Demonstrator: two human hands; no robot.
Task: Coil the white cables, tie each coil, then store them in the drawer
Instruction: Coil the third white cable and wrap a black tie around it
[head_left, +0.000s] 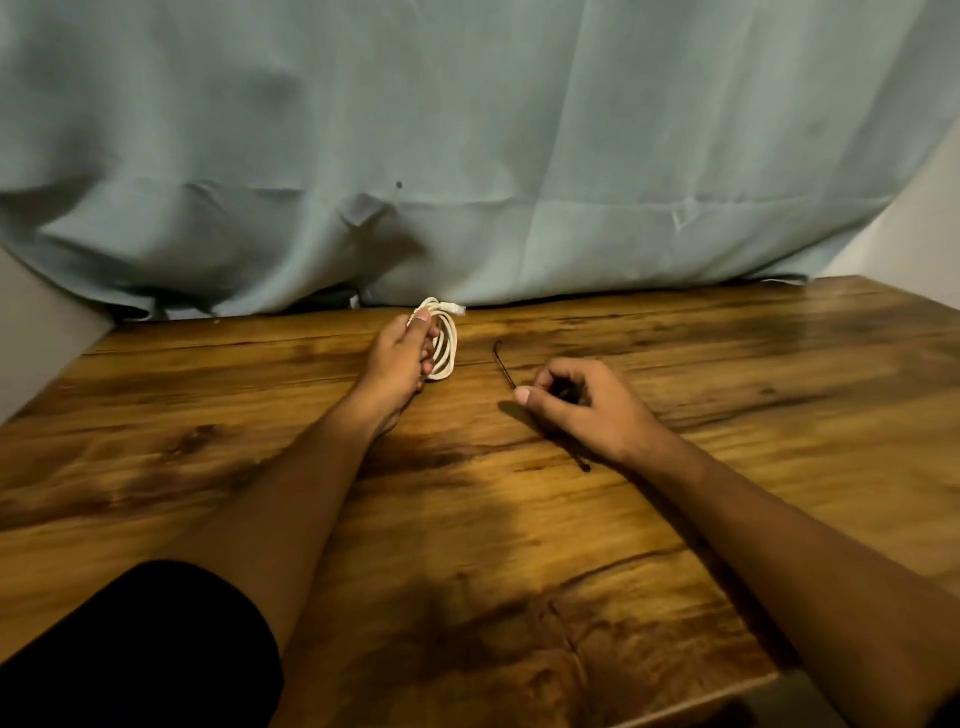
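Left hand far centre of the table, fingers and thumb curled round a small coil of white round cable, gripping it by its left side. Coil stands upright on edge, its lower loop touching the brown wood-grain tabletop, several loops bunched together. White plug end sticks out at the coil's top, pointing right, near the far edge of the table. Thumb tip sits on the top of the coil, other fingertips poke through the loop

Right hand just right of the coil and a bit nearer, apart from it, knuckles up, fingers curled in. It pinches a thin dark wire tie lying on the tabletop. Far end of the tie has a small hook bend and points toward the far side, between the two hands. Near end of the tie comes out under the wrist. Middle of the tie hidden by the hand, exact finger contact hard to see

Both forearms bare, reaching in from the near edge. Black sleeve at near left. Pale blue-green cloth curtain hangs behind the table's far edge, creased. Light wall at far right. Frame slightly blurred
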